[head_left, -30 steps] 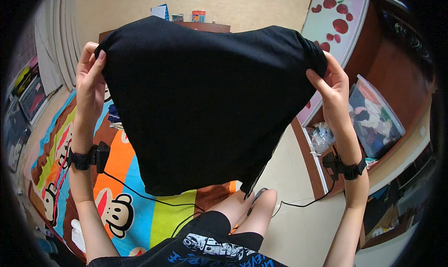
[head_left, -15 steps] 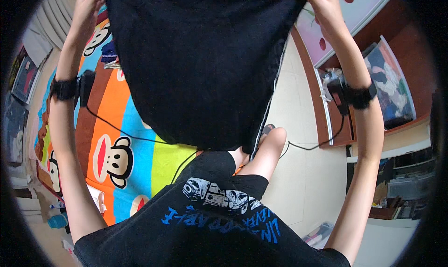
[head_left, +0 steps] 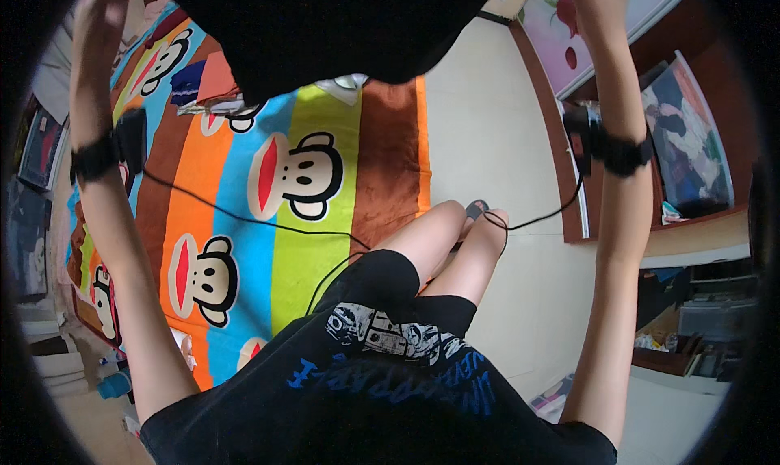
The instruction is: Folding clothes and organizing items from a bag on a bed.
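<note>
A black cloth, seemingly a garment [head_left: 325, 26], hangs in the air at the top of the view, its lower edge swung up and away from my lap. My left hand [head_left: 99, 14] is raised at the upper left and my right hand [head_left: 601, 6] at the upper right, one on each side of the cloth. The view's edge cuts off the fingertips and the cloth's upper part. The spread cloth stays up between the two hands, which hold it by its sides.
A striped bedspread with monkey faces [head_left: 313, 258] covers the bed on my left. Folded clothes [head_left: 213, 87] lie on it. To the right are a pale floor [head_left: 504, 140], a wooden cabinet [head_left: 573, 189] and a clear bin of clothes [head_left: 691, 136]. Cables [head_left: 244, 217] run from both wrist straps.
The black cloth has swung up and away, uncovering my knees, the bedspread and the folded clothes. My hands have moved farther apart and slightly higher.
</note>
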Demonstrator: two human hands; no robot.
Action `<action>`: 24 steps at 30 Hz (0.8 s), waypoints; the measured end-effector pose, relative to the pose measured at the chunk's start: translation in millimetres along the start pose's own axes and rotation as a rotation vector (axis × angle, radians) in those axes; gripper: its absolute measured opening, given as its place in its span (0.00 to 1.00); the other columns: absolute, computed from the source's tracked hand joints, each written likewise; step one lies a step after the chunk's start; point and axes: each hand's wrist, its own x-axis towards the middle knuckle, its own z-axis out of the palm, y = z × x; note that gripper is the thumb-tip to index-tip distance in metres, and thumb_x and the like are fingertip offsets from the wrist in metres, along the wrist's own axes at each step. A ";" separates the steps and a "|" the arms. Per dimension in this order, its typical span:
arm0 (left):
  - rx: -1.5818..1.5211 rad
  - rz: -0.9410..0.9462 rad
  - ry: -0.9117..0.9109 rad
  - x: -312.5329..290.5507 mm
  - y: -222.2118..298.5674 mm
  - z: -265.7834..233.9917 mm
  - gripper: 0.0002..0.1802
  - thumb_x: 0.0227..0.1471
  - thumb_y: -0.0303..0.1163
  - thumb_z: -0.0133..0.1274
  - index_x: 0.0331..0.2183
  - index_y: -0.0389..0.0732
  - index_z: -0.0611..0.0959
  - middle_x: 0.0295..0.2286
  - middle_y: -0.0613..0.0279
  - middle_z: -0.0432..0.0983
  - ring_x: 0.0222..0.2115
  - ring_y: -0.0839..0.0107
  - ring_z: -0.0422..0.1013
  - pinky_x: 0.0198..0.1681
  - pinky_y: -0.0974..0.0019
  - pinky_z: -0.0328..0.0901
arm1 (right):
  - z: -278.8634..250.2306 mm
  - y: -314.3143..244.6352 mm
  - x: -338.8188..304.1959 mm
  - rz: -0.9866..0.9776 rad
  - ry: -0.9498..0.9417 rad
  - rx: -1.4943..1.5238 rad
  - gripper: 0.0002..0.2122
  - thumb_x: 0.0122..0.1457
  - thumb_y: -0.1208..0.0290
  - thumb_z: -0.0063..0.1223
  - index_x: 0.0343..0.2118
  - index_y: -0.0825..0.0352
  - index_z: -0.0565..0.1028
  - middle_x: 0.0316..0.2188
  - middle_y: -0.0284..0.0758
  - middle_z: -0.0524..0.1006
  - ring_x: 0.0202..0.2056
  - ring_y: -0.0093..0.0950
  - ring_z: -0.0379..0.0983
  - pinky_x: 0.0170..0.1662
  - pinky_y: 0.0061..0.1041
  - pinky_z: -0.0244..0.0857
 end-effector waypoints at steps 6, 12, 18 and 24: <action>0.209 -0.359 -0.462 -183.7 -2.3 44.5 0.12 0.38 0.29 0.57 0.22 0.40 0.69 0.30 0.66 0.67 0.38 0.68 0.65 0.45 0.66 0.57 | -30.6 -15.2 -192.8 0.116 -0.335 -0.514 0.16 0.35 0.86 0.45 0.32 0.71 0.72 0.31 0.44 0.72 0.34 0.39 0.71 0.39 0.28 0.66; 0.291 -0.840 -0.733 -347.3 -8.7 26.5 0.12 0.28 0.14 0.58 0.19 0.37 0.73 0.27 0.60 0.74 0.39 0.65 0.69 0.44 0.65 0.62 | -16.0 -69.1 -352.6 0.531 -0.700 -0.360 0.14 0.32 0.85 0.44 0.28 0.68 0.71 0.29 0.39 0.69 0.35 0.37 0.69 0.39 0.31 0.65; 0.502 -0.933 -1.018 -417.5 16.1 32.6 0.13 0.27 0.16 0.59 0.20 0.34 0.73 0.23 0.56 0.72 0.31 0.58 0.68 0.36 0.63 0.63 | -9.8 -116.7 -396.1 0.707 -0.846 -0.306 0.16 0.32 0.87 0.47 0.29 0.68 0.71 0.30 0.37 0.69 0.36 0.36 0.68 0.39 0.31 0.65; 0.519 -1.065 -1.212 -423.8 23.2 55.7 0.18 0.27 0.23 0.62 0.26 0.37 0.72 0.19 0.57 0.71 0.29 0.59 0.68 0.32 0.62 0.63 | -17.5 -132.7 -399.9 0.800 -0.885 -0.331 0.16 0.31 0.88 0.47 0.29 0.68 0.71 0.31 0.36 0.68 0.36 0.36 0.67 0.38 0.31 0.65</action>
